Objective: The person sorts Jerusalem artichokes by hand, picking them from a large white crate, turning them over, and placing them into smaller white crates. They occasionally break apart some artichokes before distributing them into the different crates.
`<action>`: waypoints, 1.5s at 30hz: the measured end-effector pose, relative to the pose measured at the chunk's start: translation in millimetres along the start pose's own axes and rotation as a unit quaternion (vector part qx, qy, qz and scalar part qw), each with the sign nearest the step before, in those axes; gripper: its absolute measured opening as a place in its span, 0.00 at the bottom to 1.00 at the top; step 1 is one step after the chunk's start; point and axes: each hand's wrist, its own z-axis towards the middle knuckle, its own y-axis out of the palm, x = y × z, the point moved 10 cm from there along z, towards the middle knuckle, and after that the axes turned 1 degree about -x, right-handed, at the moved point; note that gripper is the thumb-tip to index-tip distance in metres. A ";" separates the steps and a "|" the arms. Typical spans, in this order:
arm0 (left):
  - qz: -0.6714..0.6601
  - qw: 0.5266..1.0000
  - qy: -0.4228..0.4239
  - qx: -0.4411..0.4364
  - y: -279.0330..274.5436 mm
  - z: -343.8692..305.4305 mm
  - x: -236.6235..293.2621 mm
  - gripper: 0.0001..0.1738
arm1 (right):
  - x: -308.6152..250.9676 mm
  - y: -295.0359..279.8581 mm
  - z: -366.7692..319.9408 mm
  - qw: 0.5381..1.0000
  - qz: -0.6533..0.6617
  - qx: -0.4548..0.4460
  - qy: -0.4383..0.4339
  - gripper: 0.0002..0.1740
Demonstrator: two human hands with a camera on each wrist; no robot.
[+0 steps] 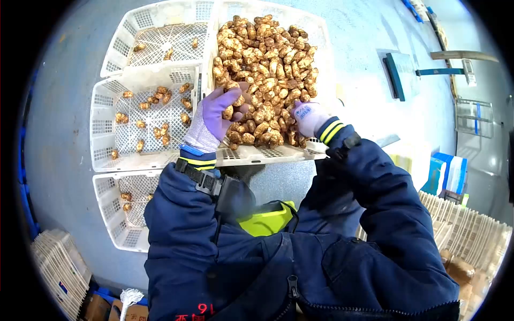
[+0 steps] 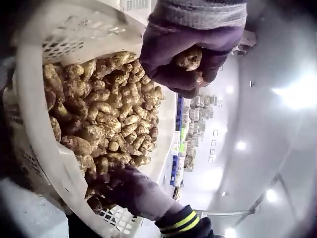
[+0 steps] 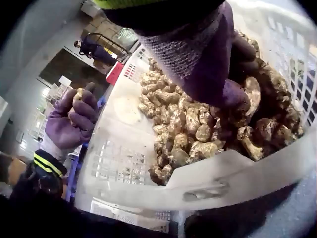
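Note:
A large white plastic crate [image 1: 316,154] holds a heap of stubby, knobbly brown-and-cream mushroom-like pieces [image 1: 267,64]. My left hand [image 1: 214,117], in a purple-palmed glove, is raised over the crate's left side. Its fingers curl round mushroom-like pieces, one of them [image 2: 189,58] plain in the left wrist view. My right hand [image 1: 310,119], gloved alike, reaches into the near right part of the heap. In the right wrist view its thumb lies against an upright mushroom-like piece [image 3: 253,94], with the fingers bent on the far side and partly hidden.
Three smaller white crates line the left side: the far crate [image 1: 119,53], the middle crate [image 1: 99,136] and the near crate [image 1: 107,214], each with scattered pieces. Stacked white crates [image 1: 61,267] stand lower left. A teal and white stool-like object [image 1: 399,75] lies right. Another person [image 3: 96,49] is in the background.

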 end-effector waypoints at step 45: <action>-0.057 0.997 0.042 0.037 -12.9 3.1 -2.4 0.19 | 1.2 -112.3 -65.2 0.535 0.819 0.189 -0.084 0.20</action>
